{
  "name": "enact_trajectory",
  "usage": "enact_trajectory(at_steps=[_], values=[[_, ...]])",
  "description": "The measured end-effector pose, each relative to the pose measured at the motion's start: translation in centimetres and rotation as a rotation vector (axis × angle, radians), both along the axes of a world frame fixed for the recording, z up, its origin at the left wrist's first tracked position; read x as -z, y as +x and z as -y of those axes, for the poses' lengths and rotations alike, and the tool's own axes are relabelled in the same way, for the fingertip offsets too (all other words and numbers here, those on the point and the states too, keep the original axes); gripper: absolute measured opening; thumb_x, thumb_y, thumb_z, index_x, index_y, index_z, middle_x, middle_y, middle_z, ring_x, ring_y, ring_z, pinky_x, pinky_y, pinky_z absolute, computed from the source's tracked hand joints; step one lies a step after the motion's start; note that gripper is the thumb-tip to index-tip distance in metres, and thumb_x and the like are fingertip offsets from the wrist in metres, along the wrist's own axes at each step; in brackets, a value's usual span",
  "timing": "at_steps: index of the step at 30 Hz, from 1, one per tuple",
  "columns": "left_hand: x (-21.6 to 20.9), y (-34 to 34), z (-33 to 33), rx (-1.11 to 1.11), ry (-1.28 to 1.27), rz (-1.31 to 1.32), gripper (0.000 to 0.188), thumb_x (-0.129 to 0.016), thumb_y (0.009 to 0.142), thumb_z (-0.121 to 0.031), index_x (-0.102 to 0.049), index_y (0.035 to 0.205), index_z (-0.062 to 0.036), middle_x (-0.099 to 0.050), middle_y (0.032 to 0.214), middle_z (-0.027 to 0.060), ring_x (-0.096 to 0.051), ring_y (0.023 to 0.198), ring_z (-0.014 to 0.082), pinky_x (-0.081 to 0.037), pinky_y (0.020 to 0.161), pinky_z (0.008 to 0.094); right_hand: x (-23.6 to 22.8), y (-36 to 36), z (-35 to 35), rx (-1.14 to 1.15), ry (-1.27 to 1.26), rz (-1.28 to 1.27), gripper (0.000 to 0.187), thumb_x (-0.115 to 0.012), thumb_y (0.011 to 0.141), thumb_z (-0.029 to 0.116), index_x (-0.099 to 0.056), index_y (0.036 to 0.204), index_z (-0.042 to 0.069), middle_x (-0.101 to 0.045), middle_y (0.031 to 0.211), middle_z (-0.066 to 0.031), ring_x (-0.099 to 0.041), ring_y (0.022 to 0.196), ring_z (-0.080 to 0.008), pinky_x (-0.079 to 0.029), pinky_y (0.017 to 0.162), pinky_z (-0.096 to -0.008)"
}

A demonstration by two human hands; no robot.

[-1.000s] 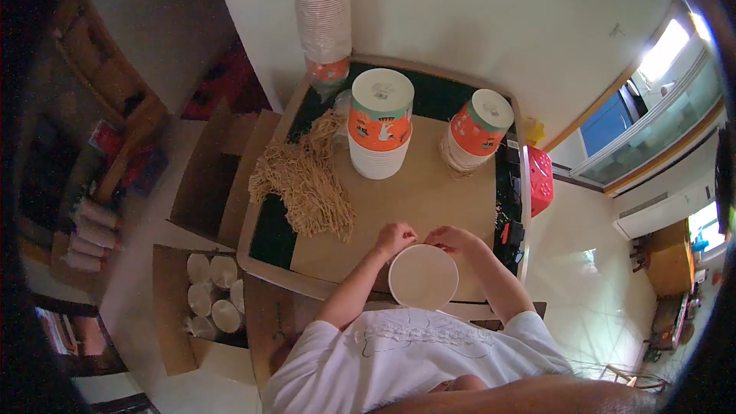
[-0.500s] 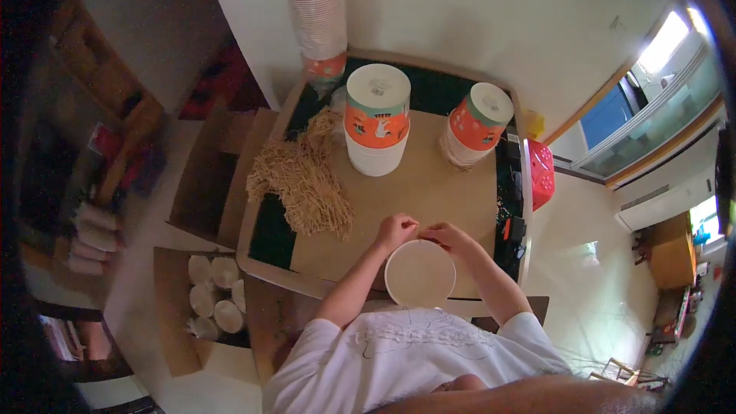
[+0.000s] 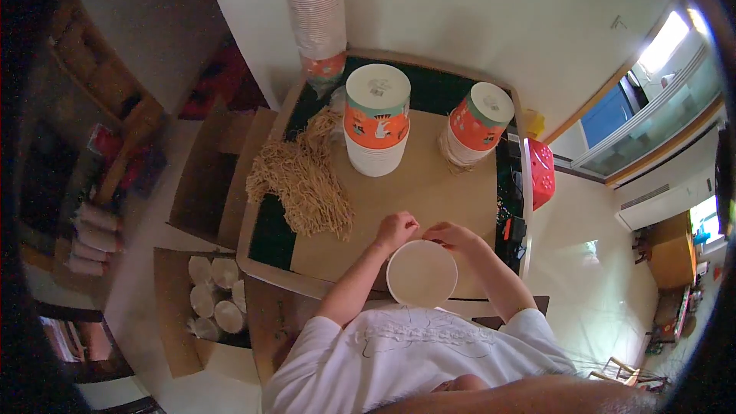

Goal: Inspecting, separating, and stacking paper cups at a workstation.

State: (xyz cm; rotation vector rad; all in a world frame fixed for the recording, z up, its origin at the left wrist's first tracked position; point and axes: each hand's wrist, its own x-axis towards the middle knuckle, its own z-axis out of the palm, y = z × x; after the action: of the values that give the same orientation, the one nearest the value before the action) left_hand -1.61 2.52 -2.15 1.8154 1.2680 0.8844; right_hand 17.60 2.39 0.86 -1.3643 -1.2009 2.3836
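A white paper bucket [image 3: 422,274] rests against my front at the table's near edge, its round open mouth or base facing up; which one I cannot tell. My left hand [image 3: 395,230] is closed in a pinch just beyond the bucket's far left rim. Beside it, my right hand [image 3: 454,237] has its fingers bent together at the far right rim. Whatever sits between the fingertips is too small to make out. To the left lies a heap of tan twisted paper cords [image 3: 307,184]. Two upside-down stacks of orange-and-green printed paper buckets, a larger stack [image 3: 377,134] and a smaller one [image 3: 477,126], stand farther back.
Brown cardboard covers the middle of the green-topped table [image 3: 268,234]. A tall wrapped stack of buckets [image 3: 316,19] rises at the back left. On the floor at left, an open carton [image 3: 175,314] holds white buckets. Small dark objects [image 3: 512,228] line the right edge; a red basket [image 3: 541,172] stands beyond.
The bucket has shifted very slightly to the right, and my right hand has moved a little with it. My left hand keeps its pinch in nearly the same spot.
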Motion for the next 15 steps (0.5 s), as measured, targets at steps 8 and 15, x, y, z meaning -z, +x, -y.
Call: enact_trajectory(at_steps=[8, 15], values=[[-0.1, -0.8, 0.7, -0.142, -0.05, 0.128, 0.033, -0.065, 0.072, -0.027, -0.057, 0.099, -0.0096, -0.059, 0.085, 0.007, -0.058, 0.064, 0.0185, -0.047, 0.061, 0.0324, 0.1, 1.1, 2.7, 0.315, 0.463, 0.083, 0.018, -0.061, 0.078, 0.022, -0.062, 0.087, 0.006, -0.059, 0.074, -0.0004, -0.05, 0.061, -0.0054, -0.039, 0.05, -0.0213], [-2.0, -3.6, 8.7, -0.258, -0.213, 0.011, 0.045, -0.066, 0.071, -0.03, -0.05, 0.104, -0.005, -0.059, 0.09, 0.0131, -0.059, 0.069, 0.0245, -0.047, 0.062, 0.0359, 1.1, 2.1, 8.9, 0.992, 0.056, -0.058, 0.009, -0.056, 0.081, 0.018, -0.055, 0.08, 0.009, -0.053, 0.066, 0.0007, -0.05, 0.055, -0.0089, -0.042, 0.049, -0.0234]])
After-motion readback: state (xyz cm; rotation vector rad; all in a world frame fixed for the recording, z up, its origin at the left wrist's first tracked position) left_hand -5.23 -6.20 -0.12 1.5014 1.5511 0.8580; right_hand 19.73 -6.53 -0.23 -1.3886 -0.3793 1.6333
